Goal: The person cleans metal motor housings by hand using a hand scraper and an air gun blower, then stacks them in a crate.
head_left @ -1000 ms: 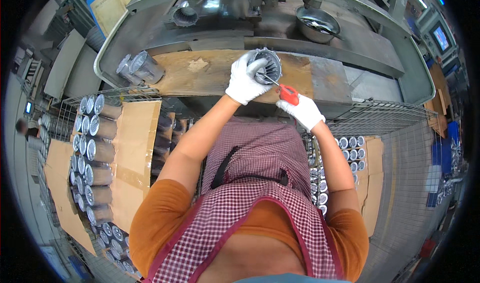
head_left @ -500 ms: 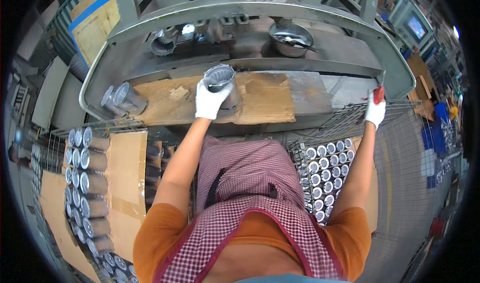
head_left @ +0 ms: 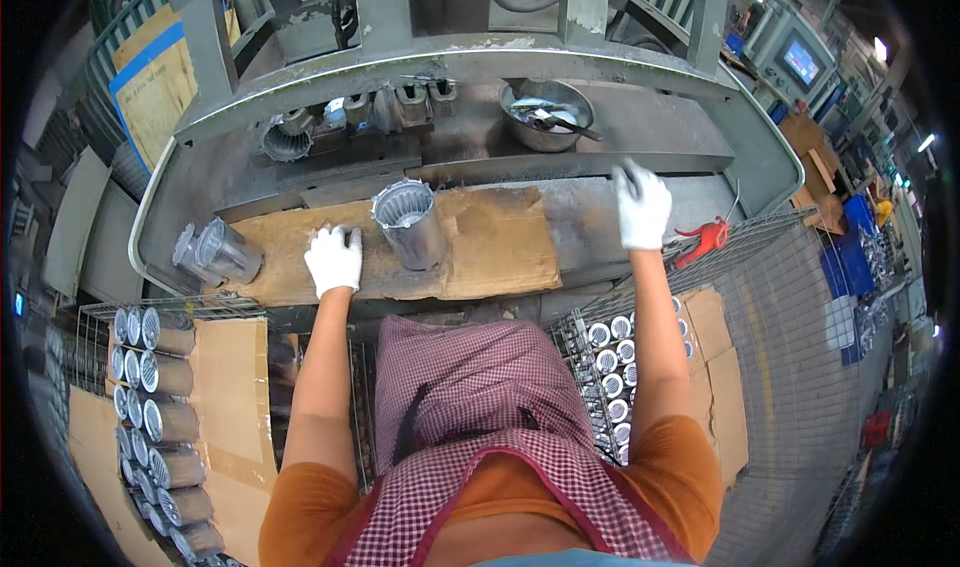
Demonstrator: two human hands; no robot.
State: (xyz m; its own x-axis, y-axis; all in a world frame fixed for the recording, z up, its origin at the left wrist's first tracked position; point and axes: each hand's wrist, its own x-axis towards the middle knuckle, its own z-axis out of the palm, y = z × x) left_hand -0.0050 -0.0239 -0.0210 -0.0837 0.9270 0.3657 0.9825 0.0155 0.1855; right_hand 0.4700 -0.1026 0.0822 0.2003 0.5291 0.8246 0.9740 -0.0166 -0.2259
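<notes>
A grey metal cup-shaped casting [head_left: 412, 229] with a ribbed inside and rough rim stands on the brown cardboard sheet [head_left: 500, 237], leaning slightly. My left hand [head_left: 333, 262], in a white glove, rests on the cardboard just left of the casting, fingers apart and holding nothing. Over the grey bench to the right is my right hand [head_left: 642, 207], also gloved, with fingers raised and spread, slightly blurred, and empty. Farther right, a red-handled tool [head_left: 706, 241] lies at the edge of the wire rack, apart from my hand. Its exact kind is unclear.
Two similar castings [head_left: 228, 252] lie at the bench's left end. A metal bowl [head_left: 546, 117] with tools stands behind, below the machine frame [head_left: 460, 67]. Wire crates beside me hold rows of cylindrical castings [head_left: 165, 375] and cardboard [head_left: 232, 397]. A screen [head_left: 800, 59] stands far right.
My left hand has let go of the casting and moved left. My right hand has released the red-handled tool and moved left over the bench. The view has shifted slightly.
</notes>
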